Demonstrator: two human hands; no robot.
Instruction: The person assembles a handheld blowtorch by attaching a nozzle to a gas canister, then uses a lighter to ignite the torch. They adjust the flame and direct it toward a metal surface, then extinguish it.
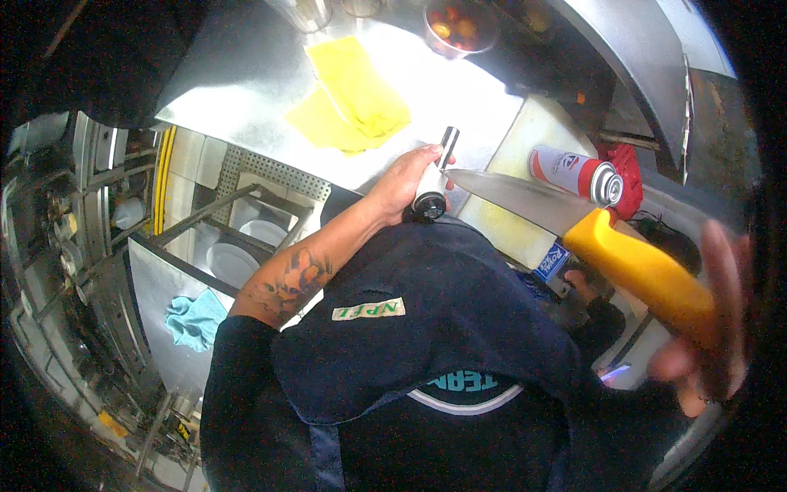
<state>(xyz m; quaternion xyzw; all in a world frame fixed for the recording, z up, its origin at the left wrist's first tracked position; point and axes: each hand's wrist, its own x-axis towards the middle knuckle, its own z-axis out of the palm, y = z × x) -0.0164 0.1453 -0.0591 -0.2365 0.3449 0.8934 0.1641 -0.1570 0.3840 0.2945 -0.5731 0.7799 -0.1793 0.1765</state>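
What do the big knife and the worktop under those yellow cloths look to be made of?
The knife, held in the right hand, has a blade that looks like bare steel, grey with a dull sheen; its bright yellow handle appears to be smooth moulded plastic. The worktop seems to be brushed stainless steel, throwing a strong white glare around the yellow cloths.

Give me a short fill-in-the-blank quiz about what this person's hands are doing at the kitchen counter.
1. The right hand grips a knife whose handle is coloured ____.
2. The left hand holds a sharpening steel with a ____ handle, and the knife blade meets it.
3. On the steel counter beyond the left hand lies a ____ cloth.
4. The gas canister lies on its ____ on the white board.

Missing words: yellow; white; yellow; side
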